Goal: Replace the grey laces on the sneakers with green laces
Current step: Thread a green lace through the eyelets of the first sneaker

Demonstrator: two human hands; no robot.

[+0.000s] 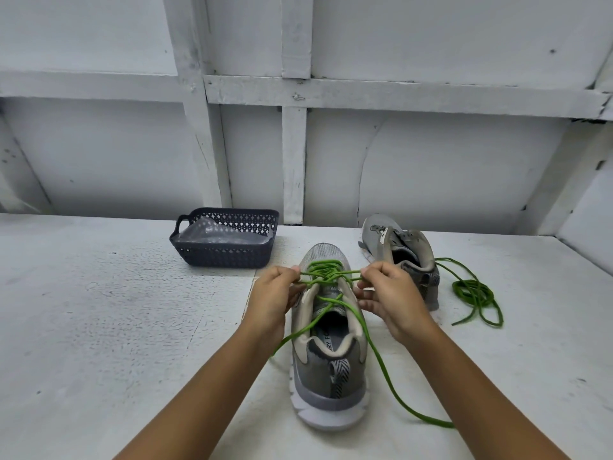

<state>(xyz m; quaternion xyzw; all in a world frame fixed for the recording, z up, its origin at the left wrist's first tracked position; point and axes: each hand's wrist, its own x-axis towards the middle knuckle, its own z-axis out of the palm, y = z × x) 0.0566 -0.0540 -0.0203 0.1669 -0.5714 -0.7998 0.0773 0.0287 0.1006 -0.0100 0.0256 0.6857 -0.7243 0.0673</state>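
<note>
Pointing toe away, the near sneaker stands heel nearest.

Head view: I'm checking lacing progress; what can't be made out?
Upper eyelets of the near sneaker: head view, covered by left hand, right hand and crossed green lace.
Contents of the basket: head view, hidden by its wall and clear plastic.
Eyelets of the far sneaker: head view, too small.
</note>
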